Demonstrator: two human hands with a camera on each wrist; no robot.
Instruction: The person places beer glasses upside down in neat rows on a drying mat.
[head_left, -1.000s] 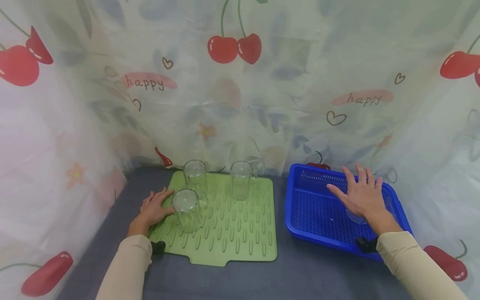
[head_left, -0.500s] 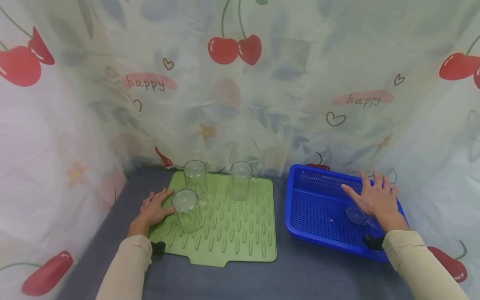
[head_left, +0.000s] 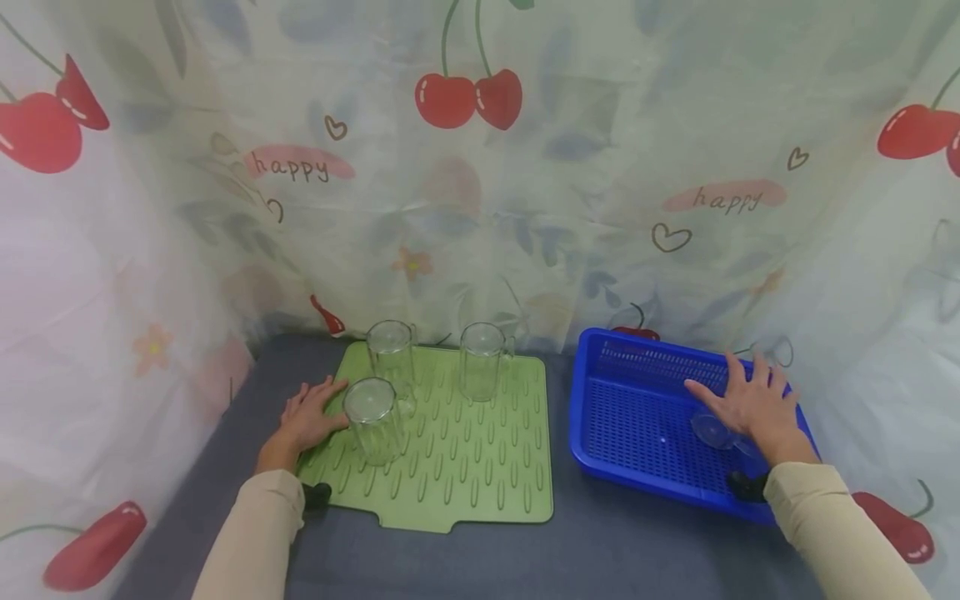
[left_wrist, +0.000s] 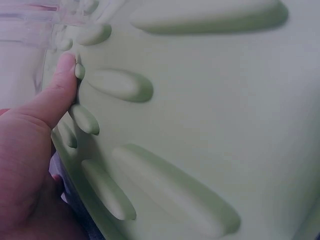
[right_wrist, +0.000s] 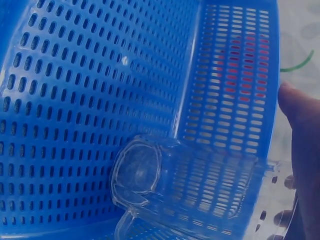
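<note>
Over the right part of the blue basket (head_left: 622,417), my right hand (head_left: 761,408) hovers with its fingers spread. A clear glass mug (head_left: 711,431) lies on its side in the basket, partly hidden beneath that hand. In the right wrist view the mug (right_wrist: 200,185) has its base toward the camera and its far end near my fingers. My left hand (head_left: 307,417) rests at the left edge of the green drying mat (head_left: 480,475), thumb on the ridged surface beside the nearest upside-down glass mug (head_left: 375,425). Neither hand grips anything.
Two more glass mugs stand upside down at the back of the mat: the back-left mug (head_left: 392,354) and the back-right mug (head_left: 482,362). A grey cloth (head_left: 540,558) covers the table. A printed curtain (head_left: 480,217) encloses the back and both sides.
My right hand has shifted right over the basket and then dipped slightly, uncovering more of the mug there. The left hand and the mugs on the mat have stayed in place.
</note>
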